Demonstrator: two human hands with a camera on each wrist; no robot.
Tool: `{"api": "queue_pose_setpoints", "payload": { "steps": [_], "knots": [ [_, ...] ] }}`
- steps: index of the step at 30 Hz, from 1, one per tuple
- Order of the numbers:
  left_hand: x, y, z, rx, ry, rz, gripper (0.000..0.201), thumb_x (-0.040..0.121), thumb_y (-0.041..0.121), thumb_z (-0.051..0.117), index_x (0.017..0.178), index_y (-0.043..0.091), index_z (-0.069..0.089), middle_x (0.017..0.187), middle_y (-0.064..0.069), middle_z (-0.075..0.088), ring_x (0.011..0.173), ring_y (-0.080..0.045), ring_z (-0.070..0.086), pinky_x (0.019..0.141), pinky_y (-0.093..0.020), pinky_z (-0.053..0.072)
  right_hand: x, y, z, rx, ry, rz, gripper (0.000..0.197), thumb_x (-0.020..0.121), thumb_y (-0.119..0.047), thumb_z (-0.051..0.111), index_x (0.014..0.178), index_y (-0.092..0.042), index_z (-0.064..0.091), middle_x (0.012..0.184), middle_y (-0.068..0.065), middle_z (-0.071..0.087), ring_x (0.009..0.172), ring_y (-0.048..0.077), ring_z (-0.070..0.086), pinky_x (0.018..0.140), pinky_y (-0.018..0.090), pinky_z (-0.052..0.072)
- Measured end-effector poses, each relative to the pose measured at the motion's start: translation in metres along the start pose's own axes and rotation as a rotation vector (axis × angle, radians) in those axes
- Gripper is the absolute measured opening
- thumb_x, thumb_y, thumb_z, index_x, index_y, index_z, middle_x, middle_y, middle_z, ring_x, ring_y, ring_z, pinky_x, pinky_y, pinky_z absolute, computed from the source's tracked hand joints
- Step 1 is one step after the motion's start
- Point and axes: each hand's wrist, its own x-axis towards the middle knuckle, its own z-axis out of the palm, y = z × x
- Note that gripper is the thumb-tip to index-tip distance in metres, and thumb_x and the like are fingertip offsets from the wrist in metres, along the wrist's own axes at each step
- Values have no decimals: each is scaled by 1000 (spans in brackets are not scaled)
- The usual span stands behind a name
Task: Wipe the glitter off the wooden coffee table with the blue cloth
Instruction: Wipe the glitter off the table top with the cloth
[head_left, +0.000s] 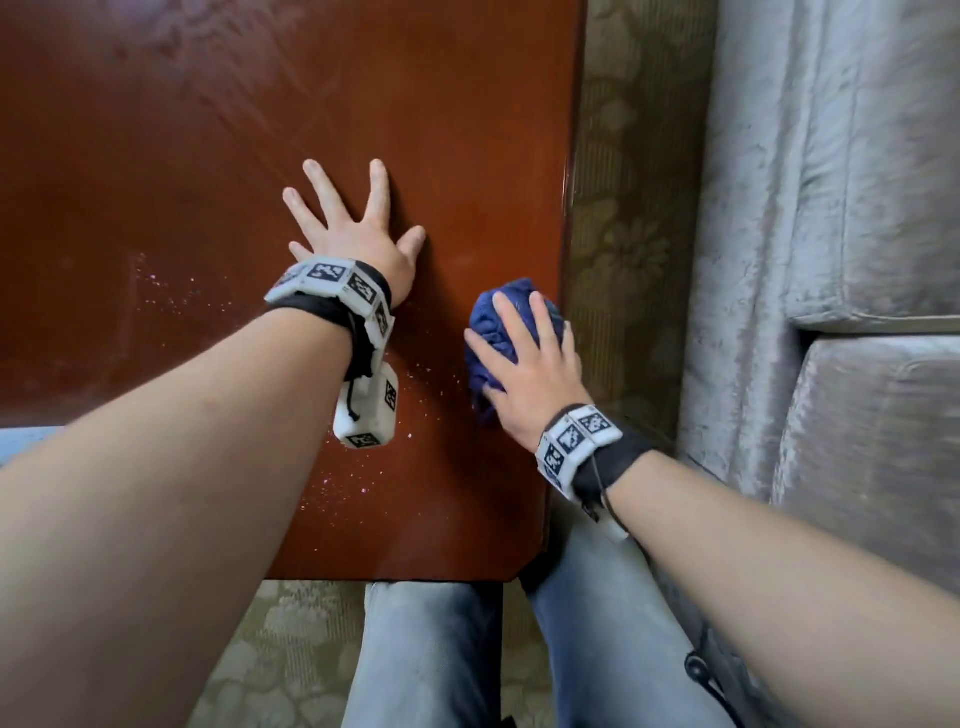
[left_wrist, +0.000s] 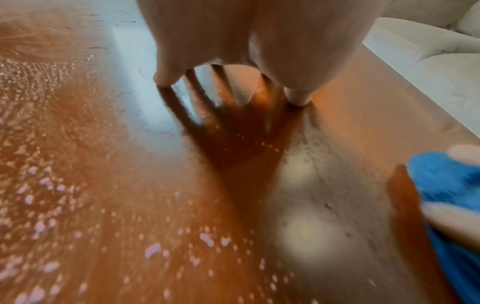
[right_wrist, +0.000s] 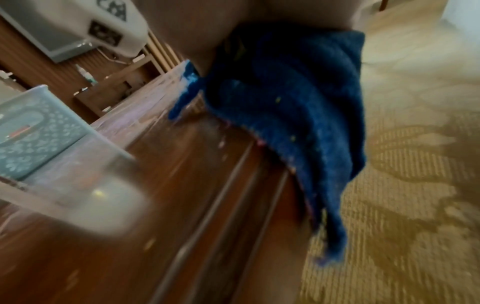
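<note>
Head view shows us the glossy reddish-brown wooden coffee table (head_left: 208, 156), its flat top smeared with faint wipe streaks and ending in a rounded edge on the right. Our left hand (head_left: 358, 228) lies flat on the wood, fingers straight and spread wide apart, gripping nothing. Our right hand (head_left: 530, 374) presses down on the bunched, nubby blue cloth (head_left: 498, 322) at the table's right edge, fingers laid over the wad and curved to its shape, the thumb at its near side. Fine pale pink glitter (head_left: 363, 483) is scattered over the polish, near the left wrist and left of it, with a sprinkle between the two hands.

From the left wrist we see the specks as soft, blurred pinkish flecks (left_wrist: 153, 251) across the shiny surface, the spread fingertips (left_wrist: 296, 96) touching the wood, and the cloth (left_wrist: 446, 181) at the right.

From the right wrist the cloth (right_wrist: 298, 115) drapes in thick folds over the table's moulded edge (right_wrist: 233, 185), a corner hanging down above the beige patterned carpet (right_wrist: 402, 185). A few specks cling to its weave. A pale green perforated plastic basket (right_wrist: 33, 131) sits on the table to the left. A silvery crushed-velvet sofa (head_left: 831, 260) stands right of the table.
</note>
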Motion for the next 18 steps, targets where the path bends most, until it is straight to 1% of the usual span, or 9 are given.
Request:
{"api": "queue_pose_setpoints", "payload": {
  "steps": [3, 6, 9, 11, 14, 16, 18],
  "knots": [
    [-6, 2, 4, -1, -17, 8, 71, 93, 58, 44, 150, 47, 1, 158, -7, -24, 145, -37, -17, 114, -59, 11, 30, 10, -17, 24, 24, 3, 62, 86, -36, 57, 143, -36, 32, 158, 2, 7, 144, 36, -1, 108, 63, 13],
    [-5, 0, 4, -13, -11, 17, 71, 93, 59, 45, 150, 48, 2, 158, -6, -24, 145, -36, -17, 115, -58, 11, 70, 13, -38, 43, 45, 92, 60, 91, -38, 49, 145, -40, 24, 159, -2, -3, 144, 32, -10, 109, 63, 7],
    [-5, -3, 6, -22, 16, 35, 70, 93, 58, 45, 149, 48, 5, 159, -8, -21, 145, -37, -15, 114, -58, 11, 77, 5, -38, 44, 63, 176, 62, 92, -37, 47, 146, -40, 18, 158, -2, -6, 144, 32, -11, 110, 62, 6],
    [-4, -3, 6, -20, 18, 61, 70, 93, 58, 46, 150, 47, 6, 159, -9, -19, 145, -39, -14, 113, -60, 12, 59, -4, -26, 44, 103, 213, 63, 91, -36, 48, 147, -38, 19, 159, 0, -4, 144, 32, -9, 110, 61, 10],
    [-3, -5, 3, -27, -6, 76, 71, 94, 56, 47, 150, 45, 6, 159, -12, -20, 144, -40, -15, 112, -62, 12, 5, -27, 8, 60, 144, 277, 66, 86, -33, 55, 145, -36, 26, 158, 3, 4, 144, 35, -2, 109, 58, 15],
    [-2, -6, 2, -25, -8, 78, 71, 94, 56, 46, 151, 43, 5, 158, -14, -20, 144, -41, -15, 112, -63, 12, -37, -50, 34, 119, 103, 348, 68, 84, -35, 57, 144, -37, 26, 158, 3, 3, 143, 35, -4, 109, 60, 13],
    [-3, -6, 3, -12, -1, 93, 72, 93, 58, 46, 151, 43, 5, 159, -14, -20, 144, -42, -14, 111, -65, 12, -72, -75, 58, 181, 44, 424, 67, 84, -40, 53, 143, -41, 21, 158, -1, -2, 142, 33, -10, 109, 62, 9]
  ]
}}
